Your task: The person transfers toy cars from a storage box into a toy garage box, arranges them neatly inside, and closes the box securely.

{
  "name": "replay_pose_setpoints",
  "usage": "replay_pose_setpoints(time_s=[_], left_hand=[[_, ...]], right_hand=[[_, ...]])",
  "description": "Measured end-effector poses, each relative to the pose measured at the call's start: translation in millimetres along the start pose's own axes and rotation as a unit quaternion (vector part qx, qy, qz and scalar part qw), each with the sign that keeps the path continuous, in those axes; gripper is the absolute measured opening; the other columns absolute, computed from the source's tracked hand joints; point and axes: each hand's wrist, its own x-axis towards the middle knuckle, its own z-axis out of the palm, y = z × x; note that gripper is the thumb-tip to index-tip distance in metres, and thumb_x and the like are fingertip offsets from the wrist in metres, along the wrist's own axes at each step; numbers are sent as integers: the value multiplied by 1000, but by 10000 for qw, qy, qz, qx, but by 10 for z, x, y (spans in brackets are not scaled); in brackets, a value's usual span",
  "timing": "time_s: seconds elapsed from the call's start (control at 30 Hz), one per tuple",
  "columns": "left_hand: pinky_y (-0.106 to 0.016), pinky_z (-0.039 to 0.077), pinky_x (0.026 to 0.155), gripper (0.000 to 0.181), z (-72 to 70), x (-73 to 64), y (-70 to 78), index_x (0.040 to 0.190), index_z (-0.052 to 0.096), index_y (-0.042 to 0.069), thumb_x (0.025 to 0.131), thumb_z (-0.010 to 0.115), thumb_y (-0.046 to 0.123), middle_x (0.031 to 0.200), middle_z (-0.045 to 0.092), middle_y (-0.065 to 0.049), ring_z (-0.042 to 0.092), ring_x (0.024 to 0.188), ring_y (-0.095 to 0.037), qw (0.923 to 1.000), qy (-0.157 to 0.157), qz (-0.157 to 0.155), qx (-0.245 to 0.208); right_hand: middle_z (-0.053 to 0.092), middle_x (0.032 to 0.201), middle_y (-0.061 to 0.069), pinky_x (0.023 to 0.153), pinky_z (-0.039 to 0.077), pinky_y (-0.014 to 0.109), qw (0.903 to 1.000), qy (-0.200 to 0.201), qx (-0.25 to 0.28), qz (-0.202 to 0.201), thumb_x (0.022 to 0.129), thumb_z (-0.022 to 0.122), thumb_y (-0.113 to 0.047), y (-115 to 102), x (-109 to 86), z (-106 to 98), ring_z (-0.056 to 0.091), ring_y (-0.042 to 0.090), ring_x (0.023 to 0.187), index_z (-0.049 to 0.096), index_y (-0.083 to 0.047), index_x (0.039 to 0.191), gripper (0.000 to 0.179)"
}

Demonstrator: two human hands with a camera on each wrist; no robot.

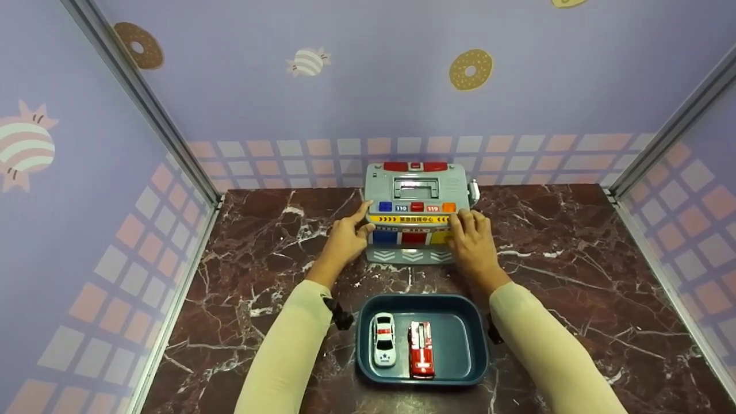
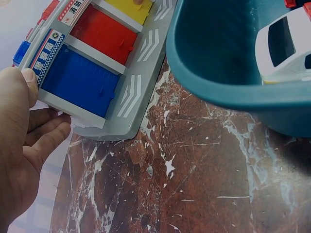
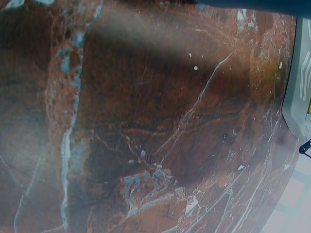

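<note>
A grey toy garage (image 1: pixel 411 237) with blue, red and yellow doors stands against the back wall. Its front carries a yellow sign strip, and coloured buttons line the top. At its left side my left hand (image 1: pixel 345 237) grips the corner; in the left wrist view the thumb lies on the upper edge, the other fingers lower along the side. My right hand (image 1: pixel 476 244) holds the right front corner, fingers bent over the edge and partly covering the yellow door. The right wrist view catches only the garage's edge (image 3: pixel 297 94), without the hand.
Nearer me, a dark blue tray (image 1: pixel 451 351) holds a white toy police car (image 1: pixel 384 340) and a red toy fire truck (image 1: pixel 422 349). All stands on a brown marbled tabletop (image 1: pixel 276 333). Patterned lilac walls (image 1: pixel 391 98) enclose the back and sides.
</note>
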Motion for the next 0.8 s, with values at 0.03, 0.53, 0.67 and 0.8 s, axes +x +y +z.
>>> replay_pose_setpoints(time_s=[0.03,0.53,0.67,0.8], left_hand=[[-55,57,104,62,3,0,-4,168,51,26,109,70,32,123,78,-23,65,90,-33,10000,-3,6,-21],[-51,57,102,61,12,-3,-21,167,51,29,109,69,36,111,78,-19,57,80,-26,10000,-25,15,-33],[-49,57,94,62,17,-2,-27,168,50,30,109,68,38,100,76,-19,50,70,-22,10000,-53,-19,-66],[-51,58,94,62,16,6,-31,167,52,29,109,70,37,101,77,-21,54,72,-26,10000,45,48,-55]], right_hand=[[55,127,25,95,48,58,10000,5,-5,4,79,92,-15,-1,-1,1,50,47,116,55,0,133,67],[56,123,22,94,50,57,9998,107,-162,102,77,94,-18,-22,2,41,52,45,112,55,-1,129,67],[56,123,23,94,50,57,9997,129,-144,142,79,92,-19,-29,6,47,51,45,112,55,0,129,65],[55,123,23,94,49,58,9997,115,-140,170,80,93,-19,-42,19,38,51,45,112,55,-1,129,65]])
